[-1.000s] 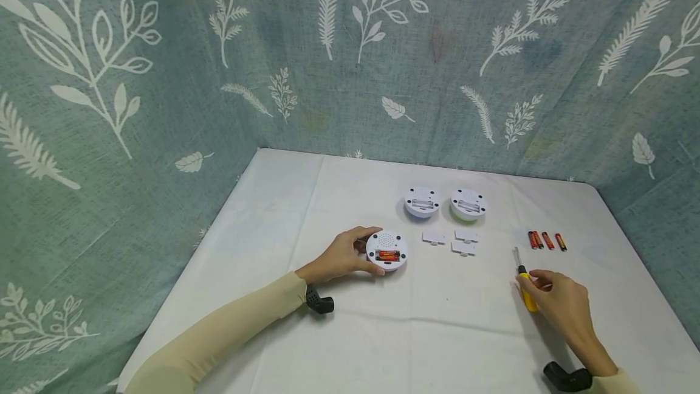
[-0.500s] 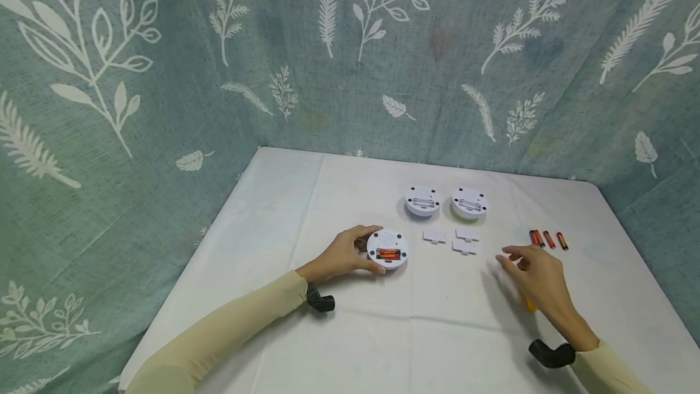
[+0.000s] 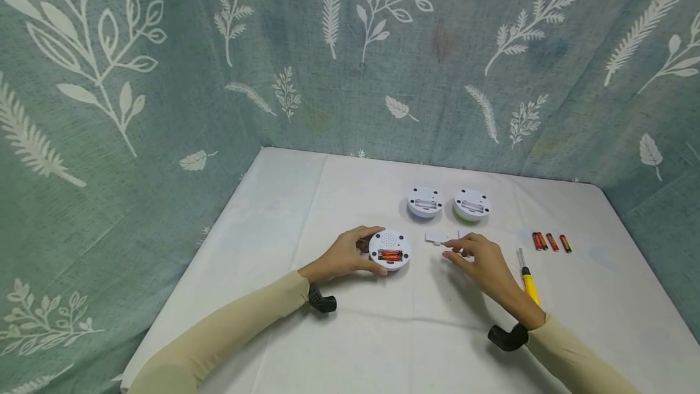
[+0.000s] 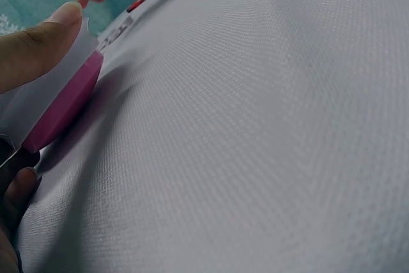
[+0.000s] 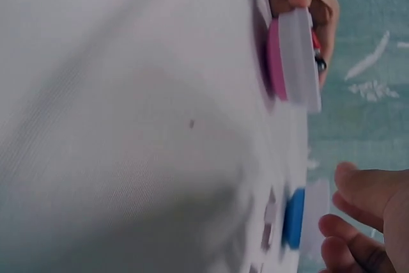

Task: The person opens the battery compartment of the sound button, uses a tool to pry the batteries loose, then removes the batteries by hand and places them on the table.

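Observation:
My left hand (image 3: 344,254) grips the side of a round white-and-pink battery device (image 3: 389,239), thumb and fingers around its rim. Its underside faces up, showing speaker holes, dark feet and two red batteries (image 3: 391,255) in the uncovered compartment. In the left wrist view the pink part (image 4: 67,110) is near the cloth. My right hand (image 3: 483,263) is over the small white battery covers (image 3: 435,237), fingers bent and fingertips close to the leftmost one. Between thumb and fingers in the right wrist view I see a gap and nothing held. The hand partly hides the other covers.
Two similar round devices, one blue (image 3: 425,201) and one green (image 3: 471,204), lie upside down behind the covers, with no batteries visible in their compartments. Several loose red batteries (image 3: 552,242) lie at the right. A yellow-handled screwdriver (image 3: 529,284) is beside my right forearm.
My right hand has left the screwdriver on the table and moved left to the battery covers. My left hand keeps its grip on the round device, which stays in place.

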Action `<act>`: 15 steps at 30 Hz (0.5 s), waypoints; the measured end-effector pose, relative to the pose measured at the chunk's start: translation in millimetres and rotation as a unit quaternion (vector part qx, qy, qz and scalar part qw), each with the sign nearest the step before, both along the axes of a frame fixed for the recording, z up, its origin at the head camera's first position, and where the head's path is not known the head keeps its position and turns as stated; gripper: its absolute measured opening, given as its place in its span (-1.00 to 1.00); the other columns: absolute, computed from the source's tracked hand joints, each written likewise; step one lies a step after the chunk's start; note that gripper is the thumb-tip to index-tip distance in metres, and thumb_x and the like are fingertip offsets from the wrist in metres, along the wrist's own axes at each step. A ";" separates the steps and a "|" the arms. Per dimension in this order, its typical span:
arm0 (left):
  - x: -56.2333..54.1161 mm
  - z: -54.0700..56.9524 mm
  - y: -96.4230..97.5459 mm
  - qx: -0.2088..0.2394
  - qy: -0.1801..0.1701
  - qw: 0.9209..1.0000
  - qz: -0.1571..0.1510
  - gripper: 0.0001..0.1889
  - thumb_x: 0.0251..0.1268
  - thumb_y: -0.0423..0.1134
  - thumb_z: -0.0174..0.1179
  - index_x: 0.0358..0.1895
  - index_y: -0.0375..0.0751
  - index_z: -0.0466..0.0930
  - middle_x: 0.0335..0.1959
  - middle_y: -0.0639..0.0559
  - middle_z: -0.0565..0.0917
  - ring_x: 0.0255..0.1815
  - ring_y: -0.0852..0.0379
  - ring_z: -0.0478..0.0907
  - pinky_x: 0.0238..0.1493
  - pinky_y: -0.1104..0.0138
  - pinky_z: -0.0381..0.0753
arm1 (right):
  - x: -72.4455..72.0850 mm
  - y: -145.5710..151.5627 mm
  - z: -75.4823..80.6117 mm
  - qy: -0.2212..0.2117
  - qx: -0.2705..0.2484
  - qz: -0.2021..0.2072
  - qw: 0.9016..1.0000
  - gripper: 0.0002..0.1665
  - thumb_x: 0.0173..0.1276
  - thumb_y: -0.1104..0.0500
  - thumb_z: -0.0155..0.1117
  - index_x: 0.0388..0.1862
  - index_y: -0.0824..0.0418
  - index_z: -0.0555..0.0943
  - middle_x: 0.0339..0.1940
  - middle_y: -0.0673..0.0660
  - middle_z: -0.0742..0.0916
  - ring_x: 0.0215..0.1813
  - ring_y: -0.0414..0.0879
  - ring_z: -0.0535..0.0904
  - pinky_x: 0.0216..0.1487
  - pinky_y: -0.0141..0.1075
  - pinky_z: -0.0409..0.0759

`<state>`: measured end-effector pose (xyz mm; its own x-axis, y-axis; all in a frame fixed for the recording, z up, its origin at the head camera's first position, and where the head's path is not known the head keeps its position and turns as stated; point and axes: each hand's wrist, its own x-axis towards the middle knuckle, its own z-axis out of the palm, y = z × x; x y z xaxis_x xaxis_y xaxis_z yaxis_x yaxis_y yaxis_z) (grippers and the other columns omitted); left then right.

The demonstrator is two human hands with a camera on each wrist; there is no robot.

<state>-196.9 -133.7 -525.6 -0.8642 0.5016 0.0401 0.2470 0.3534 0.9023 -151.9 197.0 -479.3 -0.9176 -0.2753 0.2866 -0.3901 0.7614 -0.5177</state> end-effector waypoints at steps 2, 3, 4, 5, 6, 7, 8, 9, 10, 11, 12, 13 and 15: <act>-0.4 -0.8 -0.3 -0.003 0.001 1.000 0.000 0.02 -0.16 0.05 0.70 0.50 0.07 0.43 0.20 0.20 0.56 0.05 0.12 0.53 0.11 0.27 0.54 | -2.2 -9.8 -0.6 0.004 -0.006 0.020 1.000 -0.74 0.26 0.18 0.57 -0.06 0.18 0.82 -0.33 -0.08 0.70 -0.27 -0.12 0.57 -0.27 -0.25 0.52; -0.5 -1.1 -0.3 -0.003 0.000 1.000 0.001 0.02 -0.16 0.06 0.70 0.50 0.08 0.43 0.20 0.20 0.56 0.04 0.12 0.54 0.11 0.26 0.54 | -3.1 -14.6 -0.8 0.005 -0.008 0.030 0.999 -0.73 0.25 0.18 0.58 -0.06 0.17 0.83 -0.32 -0.09 0.70 -0.27 -0.13 0.57 -0.26 -0.25 0.52; -0.7 -1.3 -0.5 -0.003 0.000 1.000 0.001 0.02 -0.17 0.06 0.71 0.50 0.08 0.43 0.19 0.20 0.56 0.04 0.12 0.54 0.10 0.26 0.54 | -3.8 -19.3 -0.8 0.007 -0.012 0.040 0.999 -0.72 0.25 0.17 0.58 -0.06 0.17 0.83 -0.32 -0.10 0.71 -0.27 -0.14 0.57 -0.27 -0.24 0.52; -0.9 -1.4 -0.4 -0.003 0.001 1.000 0.002 0.02 -0.17 0.06 0.70 0.50 0.07 0.43 0.19 0.20 0.56 0.04 0.12 0.54 0.10 0.26 0.54 | -4.5 -23.8 -0.7 0.007 -0.015 0.049 0.999 -0.72 0.25 0.17 0.58 -0.05 0.17 0.83 -0.32 -0.10 0.71 -0.27 -0.14 0.57 -0.27 -0.24 0.53; -0.9 -1.5 -0.4 -0.003 0.001 1.000 0.002 0.02 -0.16 0.06 0.70 0.50 0.07 0.43 0.18 0.20 0.56 0.03 0.12 0.54 0.10 0.26 0.54 | -5.2 -28.3 -0.5 0.006 -0.019 0.057 0.998 -0.72 0.25 0.16 0.58 -0.05 0.16 0.83 -0.31 -0.11 0.71 -0.26 -0.14 0.58 -0.26 -0.24 0.53; -1.0 -1.4 -0.4 -0.004 0.001 1.000 0.003 0.02 -0.17 0.07 0.70 0.50 0.07 0.43 0.18 0.21 0.56 0.03 0.12 0.54 0.10 0.27 0.54 | -5.6 -32.7 -0.1 0.005 -0.021 0.063 0.998 -0.72 0.26 0.15 0.57 -0.05 0.16 0.82 -0.30 -0.11 0.71 -0.25 -0.14 0.58 -0.26 -0.24 0.53; -0.8 -1.0 -0.4 -0.005 0.001 1.000 0.004 0.03 -0.17 0.07 0.71 0.50 0.07 0.43 0.18 0.21 0.57 0.03 0.12 0.54 0.09 0.27 0.55 | -6.2 -36.8 0.2 0.004 -0.024 0.069 0.997 -0.72 0.27 0.14 0.57 -0.05 0.15 0.83 -0.30 -0.11 0.71 -0.25 -0.13 0.58 -0.26 -0.24 0.54; -0.7 -0.6 -0.3 -0.005 0.002 1.000 0.005 0.03 -0.17 0.07 0.71 0.50 0.07 0.43 0.18 0.21 0.57 0.03 0.12 0.54 0.09 0.27 0.55 | -6.8 -40.7 0.3 0.004 -0.026 0.073 0.997 -0.73 0.28 0.14 0.56 -0.05 0.15 0.83 -0.30 -0.11 0.71 -0.25 -0.13 0.58 -0.26 -0.24 0.55; -0.4 -0.1 -0.3 -0.006 0.003 1.000 0.005 0.03 -0.17 0.07 0.71 0.50 0.06 0.43 0.18 0.21 0.56 0.02 0.12 0.54 0.08 0.27 0.55 | -7.2 -44.3 0.7 0.004 -0.027 0.077 0.997 -0.73 0.28 0.14 0.56 -0.05 0.14 0.83 -0.30 -0.11 0.71 -0.24 -0.13 0.58 -0.26 -0.24 0.55; -0.2 0.3 -0.2 -0.007 0.004 1.000 0.004 0.02 -0.17 0.06 0.71 0.50 0.06 0.43 0.18 0.21 0.57 0.02 0.13 0.54 0.08 0.27 0.55 | -7.8 -47.7 0.7 0.004 -0.025 0.081 0.996 -0.74 0.28 0.14 0.56 -0.05 0.13 0.83 -0.30 -0.12 0.70 -0.24 -0.14 0.57 -0.25 -0.24 0.54; 0.2 0.9 -0.3 -0.008 0.006 1.000 0.003 0.02 -0.17 0.06 0.70 0.50 0.04 0.43 0.18 0.20 0.57 0.02 0.13 0.54 0.08 0.27 0.55 | -8.2 -50.9 0.8 0.004 -0.025 0.085 0.996 -0.74 0.29 0.14 0.56 -0.05 0.13 0.83 -0.30 -0.12 0.70 -0.23 -0.14 0.57 -0.24 -0.24 0.54; 0.4 1.4 -0.3 -0.008 0.008 1.000 0.002 0.02 -0.16 0.06 0.70 0.50 0.03 0.43 0.18 0.19 0.57 0.02 0.13 0.54 0.07 0.27 0.55 | -8.6 -53.8 0.8 0.003 -0.022 0.088 0.996 -0.74 0.29 0.15 0.55 -0.04 0.12 0.83 -0.30 -0.12 0.70 -0.23 -0.15 0.56 -0.24 -0.25 0.53; 1.0 2.0 -0.6 -0.009 0.013 1.000 -0.001 0.02 -0.14 0.05 0.69 0.51 0.00 0.42 0.18 0.17 0.57 0.02 0.12 0.54 0.07 0.27 0.55 | -9.3 -58.8 0.8 -0.001 -0.018 0.095 0.995 -0.74 0.29 0.15 0.55 -0.04 0.11 0.83 -0.30 -0.12 0.69 -0.22 -0.16 0.55 -0.24 -0.26 0.53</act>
<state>-195.9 -134.3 -523.6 -0.8621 0.5040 0.0527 0.2705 0.3696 0.8889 -161.2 138.2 -478.5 -0.8510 -0.4329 0.2973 -0.5236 0.6558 -0.5438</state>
